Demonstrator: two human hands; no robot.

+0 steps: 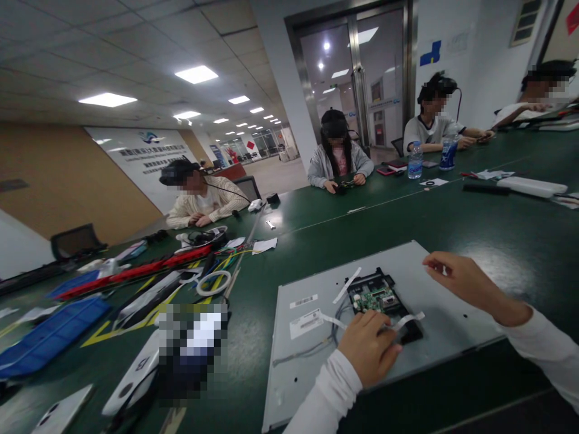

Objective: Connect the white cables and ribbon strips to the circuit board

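Observation:
A grey metal panel [307,352] lies flat on the table before me, slightly turned. Mounted on it is a green circuit board [375,299] in a black bracket [411,330]. My left hand [368,346] rests over the bracket's near-left edge with its fingers bent; what lies under the fingertips is hidden. A white tape strip [409,318] sticks out beside those fingers, and another white strip [347,285] crosses the bracket's far-left corner. Grey cables [303,351] run left from the board. My right hand [468,286] hovers over the panel's right side, fingers curled towards the thumb.
A blue tray [49,337], a white device [136,374], a white cable roll [213,282] and a red strip [136,272] lie on the left. Across the green table [316,220] sit several people. A water bottle [415,161] and a blue-labelled container [448,154] stand far right.

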